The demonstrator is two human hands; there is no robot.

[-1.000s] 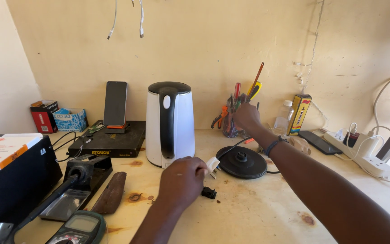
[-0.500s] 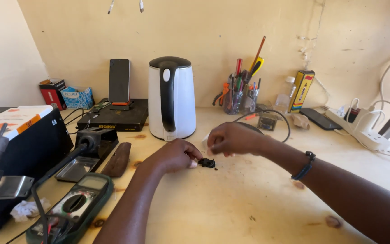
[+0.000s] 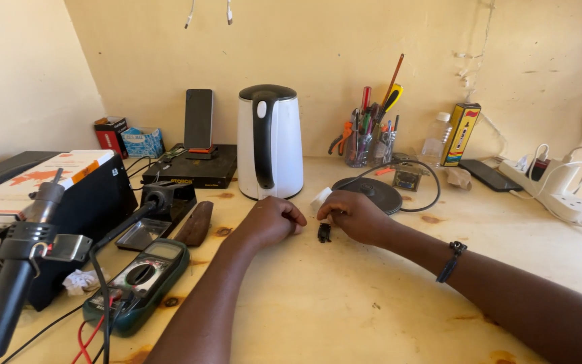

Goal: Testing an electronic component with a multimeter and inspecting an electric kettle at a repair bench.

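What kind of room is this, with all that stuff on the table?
Probably a small electronics repair bench. A green handheld multimeter with red leads lies on the wooden table, a black hot-air gun stands at the left, and a clear cup of screwdrivers and pliers stands by the wall.

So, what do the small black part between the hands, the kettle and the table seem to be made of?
Small black part: probably moulded plastic, dull black; too small to be sure.
Kettle: looks like glossy white plastic with a black handle and lid; it shows soft highlights.
Table: pale wood, likely plywood, unvarnished, with visible grain, knots and brown stains.
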